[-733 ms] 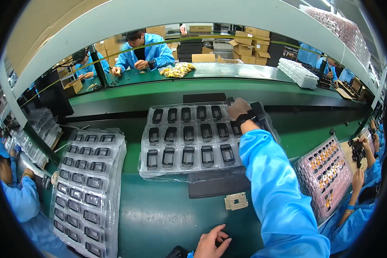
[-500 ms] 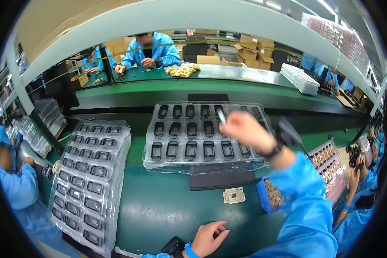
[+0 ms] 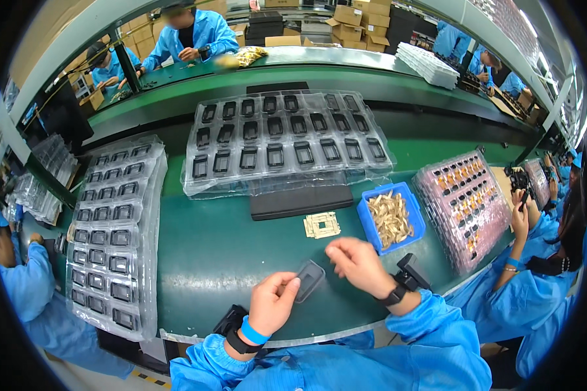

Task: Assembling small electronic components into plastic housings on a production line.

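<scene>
My left hand (image 3: 272,305) pinches a dark grey rectangular plastic housing (image 3: 310,281) between thumb and fingers, just above the green bench. The housing is tilted, with its recessed side facing up. To its right hangs my right hand (image 3: 361,263), thumb and fingertips drawn together; whether anything small sits between them is hidden. Beyond the hands lies a cream-coloured sheet with a square opening (image 3: 322,225). A blue bin (image 3: 369,226) full of thin tan pieces (image 3: 389,220) stands close to my right hand.
Clear trays with rows of black housings lie at the back (image 3: 287,174) and along the left (image 3: 151,241). The back tray rests over a black flat block (image 3: 300,203). At right is a stack of pinkish trays (image 3: 466,215) with black and orange parts. Co-workers sit around.
My right hand has come back from the back tray toward me. My left hand, earlier bare on the bench, now holds the grey housing. The view has shifted.
</scene>
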The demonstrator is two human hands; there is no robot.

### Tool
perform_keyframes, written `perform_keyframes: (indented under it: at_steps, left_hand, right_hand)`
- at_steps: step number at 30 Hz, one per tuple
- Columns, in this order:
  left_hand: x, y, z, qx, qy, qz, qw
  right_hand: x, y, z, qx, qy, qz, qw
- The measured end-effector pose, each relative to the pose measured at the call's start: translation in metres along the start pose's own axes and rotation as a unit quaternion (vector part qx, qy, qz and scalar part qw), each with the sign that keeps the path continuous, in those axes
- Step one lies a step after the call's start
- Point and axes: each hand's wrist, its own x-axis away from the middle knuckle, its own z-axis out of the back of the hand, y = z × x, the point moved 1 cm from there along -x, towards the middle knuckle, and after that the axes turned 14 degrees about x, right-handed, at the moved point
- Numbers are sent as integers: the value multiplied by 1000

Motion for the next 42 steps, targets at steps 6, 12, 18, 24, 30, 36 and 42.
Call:
perform_keyframes:
  at_steps: [6, 12, 18, 24, 30, 36, 42]
  left_hand:
    - [12, -15, -13, -218, -29, -110, 969]
    - [17, -13, -19, -279, -32, -116, 953]
    - [15, -15, -18, -270, -25, -144, 952]
    - [-5, -1, -12, -232, -6, -129, 964]
    - [-45, -12, -19, -216, -11, -79, 973]
    - [-46, -15, -24, -117, -2, 29, 993]
    - [-45, -11, -25, -71, -2, 50, 996]
  right_hand:
    - [-18, 21, -19, 233, 129, 72, 961]
    - [-24, 23, -18, 230, 120, 62, 964]
    - [-28, 24, -15, 262, 75, 92, 958]
    - [-13, 15, -9, 299, 15, 153, 942]
    - [-4, 12, -11, 310, 8, 197, 930]
    - [2, 16, -13, 131, 60, 158, 977]
    - [0, 22, -16, 88, 38, 132, 987]
